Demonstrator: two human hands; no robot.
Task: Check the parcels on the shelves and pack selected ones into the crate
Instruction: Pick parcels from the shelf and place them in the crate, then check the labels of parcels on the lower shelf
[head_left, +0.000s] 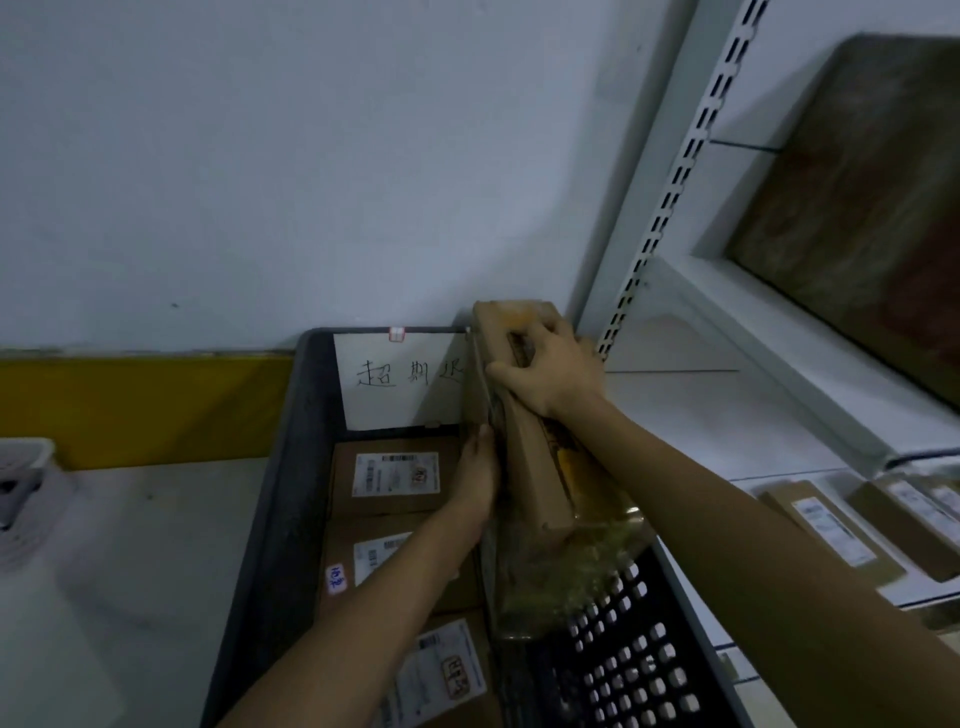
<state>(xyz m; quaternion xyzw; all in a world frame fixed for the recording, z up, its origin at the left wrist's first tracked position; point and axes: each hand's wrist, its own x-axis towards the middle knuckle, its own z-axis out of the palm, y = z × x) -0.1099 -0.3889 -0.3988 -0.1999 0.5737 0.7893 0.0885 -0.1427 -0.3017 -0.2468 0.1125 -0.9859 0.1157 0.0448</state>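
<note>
1. Crate (283, 493): dark, with a perforated right wall. Flat labelled parcels (447, 670) lie label-up across its floor on the left side
2. Long box (532, 467): cardboard, on its narrow edge against the crate's right wall, far end up above the rim, near end wrapped in yellowish tape. Judged stiff and fairly light. The tape is probably slick, so take hold on bare cardboard
3. Left hand (478, 478): fingers straight, flat against the box's left face
4. Right hand (550, 371): curled over the far top edge, gripping
5. Handwritten paper sign (400, 382) on the crate's back wall
6. White shelf (727, 415) to the right, carrying more shelf parcels (826, 525)
</note>
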